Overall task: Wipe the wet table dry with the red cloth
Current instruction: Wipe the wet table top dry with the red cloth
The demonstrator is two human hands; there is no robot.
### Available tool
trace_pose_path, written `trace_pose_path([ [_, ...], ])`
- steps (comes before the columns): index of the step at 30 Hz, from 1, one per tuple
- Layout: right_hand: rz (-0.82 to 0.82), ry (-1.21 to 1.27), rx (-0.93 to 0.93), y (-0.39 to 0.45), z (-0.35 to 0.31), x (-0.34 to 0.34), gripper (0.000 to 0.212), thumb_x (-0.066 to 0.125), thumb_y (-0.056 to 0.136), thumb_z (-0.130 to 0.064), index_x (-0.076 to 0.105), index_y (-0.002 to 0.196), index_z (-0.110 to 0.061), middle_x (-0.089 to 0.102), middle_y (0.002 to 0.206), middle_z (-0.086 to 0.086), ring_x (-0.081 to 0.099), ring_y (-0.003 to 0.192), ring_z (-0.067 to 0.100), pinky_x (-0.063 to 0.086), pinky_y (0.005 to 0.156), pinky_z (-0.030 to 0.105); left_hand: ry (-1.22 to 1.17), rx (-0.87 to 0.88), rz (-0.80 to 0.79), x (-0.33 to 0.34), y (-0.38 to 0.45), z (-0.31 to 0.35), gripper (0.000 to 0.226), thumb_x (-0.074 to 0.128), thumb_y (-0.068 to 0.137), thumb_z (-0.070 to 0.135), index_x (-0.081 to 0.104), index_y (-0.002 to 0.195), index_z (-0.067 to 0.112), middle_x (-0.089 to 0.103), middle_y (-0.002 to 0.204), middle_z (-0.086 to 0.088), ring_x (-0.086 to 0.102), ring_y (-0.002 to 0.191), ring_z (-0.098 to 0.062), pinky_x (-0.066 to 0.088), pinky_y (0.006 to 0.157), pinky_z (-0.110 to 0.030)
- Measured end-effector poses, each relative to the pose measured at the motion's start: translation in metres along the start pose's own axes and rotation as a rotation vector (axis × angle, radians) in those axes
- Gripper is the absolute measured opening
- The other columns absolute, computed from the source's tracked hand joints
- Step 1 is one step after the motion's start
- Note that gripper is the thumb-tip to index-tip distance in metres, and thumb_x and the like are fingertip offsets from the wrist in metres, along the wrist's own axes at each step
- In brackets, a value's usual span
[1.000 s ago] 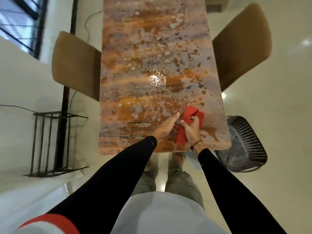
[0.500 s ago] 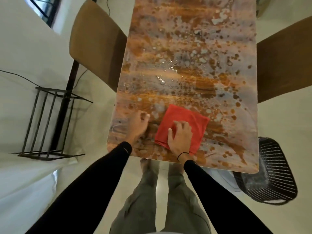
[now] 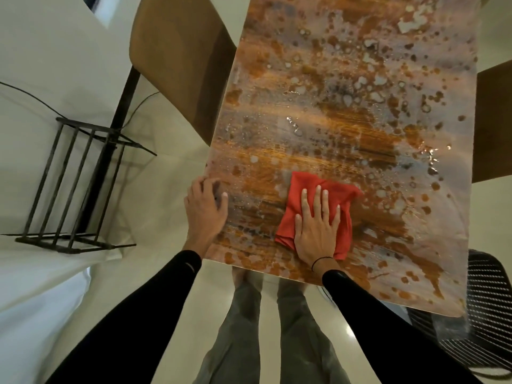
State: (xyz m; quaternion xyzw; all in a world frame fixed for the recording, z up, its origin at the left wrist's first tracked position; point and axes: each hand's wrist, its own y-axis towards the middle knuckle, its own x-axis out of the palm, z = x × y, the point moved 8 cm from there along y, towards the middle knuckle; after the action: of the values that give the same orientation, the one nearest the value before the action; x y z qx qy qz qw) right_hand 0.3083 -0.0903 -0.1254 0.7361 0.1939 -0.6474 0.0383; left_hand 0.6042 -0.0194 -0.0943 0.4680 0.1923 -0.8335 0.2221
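A long table (image 3: pixel 360 106) with a mottled orange and grey glossy top fills the upper right of the head view. Water drops and small puddles (image 3: pixel 295 126) glisten near its middle and by its right edge. The red cloth (image 3: pixel 335 195) lies spread on the near end of the table. My right hand (image 3: pixel 317 225) presses flat on the cloth with the fingers apart. My left hand (image 3: pixel 206 207) rests on the table's left edge, fingers curled over it, holding nothing else.
A brown chair (image 3: pixel 177 56) stands at the table's left side and another (image 3: pixel 496 120) at its right. A black wire basket (image 3: pixel 487 314) sits on the floor at the near right corner. A black metal rack (image 3: pixel 80 184) and a cable lie at left.
The cloth went from bunched in my right hand to spread flat under my palm. My left hand slid from beside the cloth to the table's left edge. The view moved closer.
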Motion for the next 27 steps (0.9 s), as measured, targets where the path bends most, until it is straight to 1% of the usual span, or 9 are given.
trace_pose_path([
  [5,-0.026,0.047,-0.218,0.038,-0.052,-0.001,0.064,0.007,0.113,-0.04,0.011,0.173,-0.02,0.002,0.181,0.007,-0.002,0.168,0.025,0.01,0.134,0.057,-0.05,-0.089,0.062,-0.003,0.006,-0.01,0.034,0.057,0.107,0.036,0.053,0.132,0.014,0.053,0.131,-0.009,0.052,0.12,-0.027,0.046,0.101,-0.042],
  [8,-0.07,0.084,-0.354,0.056,-0.097,-0.003,0.067,0.015,0.109,-0.039,0.013,0.173,-0.019,0.004,0.181,0.009,0.0,0.168,0.026,0.01,0.135,0.056,-0.179,-0.205,0.056,-0.007,0.014,-0.029,0.038,0.047,0.111,0.043,0.052,0.14,0.019,0.057,0.135,-0.004,0.057,0.122,-0.022,0.049,0.1,-0.038],
  [10,-0.105,0.096,-0.489,0.053,-0.131,0.001,0.069,0.02,0.106,-0.036,0.015,0.173,-0.019,0.006,0.18,0.01,0.002,0.168,0.027,0.011,0.134,0.056,-0.31,-0.303,-0.001,-0.007,0.015,-0.044,0.044,0.035,0.113,0.05,0.056,0.138,0.021,0.064,0.124,0.0,0.065,0.113,-0.024,0.056,0.098,-0.046],
  [12,-0.131,0.092,-0.665,0.032,-0.158,0.011,0.069,0.029,0.106,-0.034,0.016,0.173,-0.02,0.008,0.18,0.01,0.004,0.168,0.027,0.012,0.134,0.055,-0.392,-0.3,-0.094,-0.004,0.013,-0.05,0.053,0.025,0.111,0.059,0.06,0.128,0.023,0.069,0.111,0.002,0.068,0.104,-0.024,0.057,0.098,-0.052],
  [15,-0.181,0.045,-0.893,-0.007,-0.16,0.028,0.081,0.047,0.108,-0.047,0.005,0.173,-0.026,0.0,0.181,0.005,-0.001,0.168,0.022,0.005,0.136,0.051,-0.56,-0.317,-0.141,-0.002,0.008,-0.054,0.055,0.019,0.112,0.064,0.065,0.126,0.035,0.072,0.118,0.007,0.069,0.112,-0.015,0.056,0.107,-0.048],
  [18,-0.238,0.023,-1.022,-0.015,-0.135,0.028,0.075,0.043,0.112,-0.045,0.0,0.173,-0.032,-0.006,0.181,-0.003,-0.006,0.167,0.016,-0.003,0.135,0.046,-0.642,-0.346,-0.182,0.001,0.003,-0.056,0.059,0.016,0.112,0.065,0.066,0.131,0.039,0.073,0.128,0.002,0.068,0.122,-0.019,0.055,0.111,-0.049],
  [21,-0.25,0.004,-0.993,0.014,-0.117,0.016,0.066,0.032,0.114,-0.039,0.002,0.173,-0.034,-0.005,0.181,-0.005,-0.004,0.168,0.015,-0.001,0.135,0.048,-0.707,-0.39,-0.209,0.004,0.0,-0.059,0.07,0.013,0.104,0.075,0.067,0.132,0.04,0.075,0.129,-0.001,0.069,0.123,-0.023,0.054,0.112,-0.051],
  [24,-0.167,0.012,-0.827,0.063,-0.13,-0.002,0.064,0.028,0.112,-0.027,0.01,0.173,-0.032,0.003,0.182,-0.002,0.0,0.168,0.017,0.008,0.135,0.051,-0.775,-0.479,-0.204,0.006,-0.002,-0.067,0.087,0.011,0.103,0.078,0.07,0.139,0.025,0.077,0.125,-0.002,0.071,0.119,-0.02,0.055,0.111,-0.048],
  [27,-0.116,0.024,-0.654,0.104,-0.168,-0.015,0.061,0.022,0.112,-0.035,0.017,0.173,-0.027,0.008,0.181,0.003,0.003,0.168,0.021,0.011,0.135,0.053,-0.913,-0.63,-0.24,0.012,-0.003,-0.077,0.1,0.006,0.101,0.081,0.069,0.14,0.014,0.077,0.126,-0.008,0.071,0.122,-0.025,0.056,0.107,-0.043],
])
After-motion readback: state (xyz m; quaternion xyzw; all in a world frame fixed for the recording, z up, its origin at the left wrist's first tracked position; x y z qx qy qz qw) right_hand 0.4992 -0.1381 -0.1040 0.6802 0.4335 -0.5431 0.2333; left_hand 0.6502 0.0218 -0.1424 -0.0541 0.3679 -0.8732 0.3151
